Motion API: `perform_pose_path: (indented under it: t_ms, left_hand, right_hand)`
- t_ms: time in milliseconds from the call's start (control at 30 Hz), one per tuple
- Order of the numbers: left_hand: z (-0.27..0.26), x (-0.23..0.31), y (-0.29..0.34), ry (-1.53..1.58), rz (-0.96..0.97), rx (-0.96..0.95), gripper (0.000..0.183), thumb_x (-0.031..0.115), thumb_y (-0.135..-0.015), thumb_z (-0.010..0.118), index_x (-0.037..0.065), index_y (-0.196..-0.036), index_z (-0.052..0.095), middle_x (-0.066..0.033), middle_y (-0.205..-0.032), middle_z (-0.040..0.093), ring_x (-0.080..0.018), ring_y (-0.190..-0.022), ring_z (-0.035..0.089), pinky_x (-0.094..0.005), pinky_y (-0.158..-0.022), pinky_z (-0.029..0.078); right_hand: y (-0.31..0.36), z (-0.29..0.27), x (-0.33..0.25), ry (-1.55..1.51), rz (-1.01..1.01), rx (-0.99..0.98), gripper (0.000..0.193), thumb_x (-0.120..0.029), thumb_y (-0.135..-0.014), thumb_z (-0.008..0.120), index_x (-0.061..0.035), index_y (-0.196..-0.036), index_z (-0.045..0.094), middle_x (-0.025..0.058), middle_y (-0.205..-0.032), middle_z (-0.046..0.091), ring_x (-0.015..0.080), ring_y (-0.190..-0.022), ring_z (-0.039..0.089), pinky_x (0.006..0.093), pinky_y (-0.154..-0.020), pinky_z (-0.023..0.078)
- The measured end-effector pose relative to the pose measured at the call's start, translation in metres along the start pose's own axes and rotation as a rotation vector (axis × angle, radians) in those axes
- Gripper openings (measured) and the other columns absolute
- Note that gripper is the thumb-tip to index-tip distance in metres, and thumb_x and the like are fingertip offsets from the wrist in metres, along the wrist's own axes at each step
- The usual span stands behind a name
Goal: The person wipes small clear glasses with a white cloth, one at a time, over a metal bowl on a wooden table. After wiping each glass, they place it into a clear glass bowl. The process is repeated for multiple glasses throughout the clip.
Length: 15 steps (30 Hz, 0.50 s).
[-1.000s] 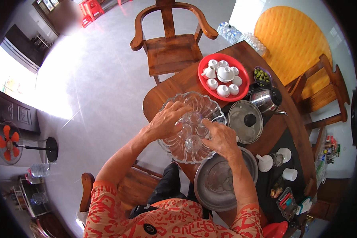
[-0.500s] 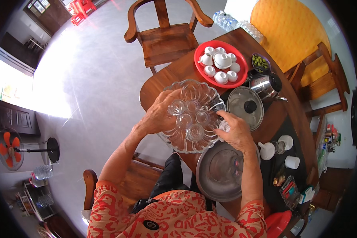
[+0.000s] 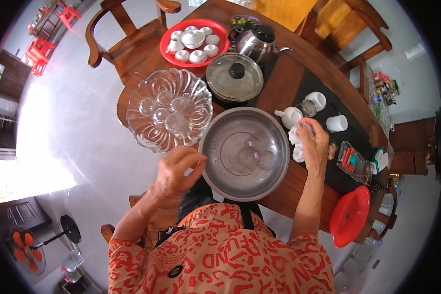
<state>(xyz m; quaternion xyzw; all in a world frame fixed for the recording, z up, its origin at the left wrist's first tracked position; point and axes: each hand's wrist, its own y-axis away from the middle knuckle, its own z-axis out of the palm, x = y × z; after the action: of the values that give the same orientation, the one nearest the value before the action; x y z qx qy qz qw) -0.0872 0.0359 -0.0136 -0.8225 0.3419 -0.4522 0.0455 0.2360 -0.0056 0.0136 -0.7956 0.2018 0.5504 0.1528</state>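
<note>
My left hand [image 3: 178,170] hovers by the left rim of a round metal basin [image 3: 224,180], its fingers loosely bent and apart, with nothing visible in them. Several clear glass cups [image 3: 265,159] lie in the basin. My right hand [image 3: 314,149] is closed on a crumpled white cloth [image 3: 297,143] over the table, right of the basin. Beyond my left hand stands a scalloped glass bowl [image 3: 143,125], with several small glass cups [image 3: 175,122] inside it.
A red tray [image 3: 167,58] with white teaware, a lidded pot [image 3: 220,83] and a steel kettle [image 3: 254,48] stand at the back. White cups [image 3: 336,123] and a lighter-filled clear tray [image 3: 354,164] are at right, near a red basin [image 3: 345,220]. Wooden chairs flank the table.
Both hands have left the glass bowl. The left came back to the metal basin's edge; the right moved rightward with the white cloth. The view has turned to the right.
</note>
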Motion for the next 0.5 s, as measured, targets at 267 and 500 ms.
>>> perform_pose_path:
  t_ms: [267, 500]
  left_hand:
    - [0.096, 0.019, 0.003, -0.217, 0.209, -0.29, 0.022, 0.002, -0.073, 0.067, 0.002, -0.093, 0.06, -0.0128, -0.101, 0.059, -0.0273, -0.079, 0.063, -0.036, -0.063, 0.053]
    - [0.123, 0.0, 0.007, -0.184, 0.102, -0.291, 0.015, 0.002, -0.077, 0.06, 0.0, -0.091, 0.057, -0.0148, -0.097, 0.056, -0.0292, -0.079, 0.062, -0.0376, -0.068, 0.053]
  right_hand:
    - [0.071, -0.049, 0.044, -0.225, 0.3, 0.119, 0.019, -0.019, -0.087, 0.065, -0.0017, -0.092, 0.063, 0.0024, -0.074, 0.059, 0.0059, -0.059, 0.05, 0.0208, -0.049, 0.04]
    - [0.094, -0.052, 0.056, -0.267, 0.279, 0.148, 0.018, -0.019, -0.087, 0.066, -0.0018, -0.089, 0.065, 0.001, -0.074, 0.058, 0.0055, -0.063, 0.05, 0.0213, -0.052, 0.041]
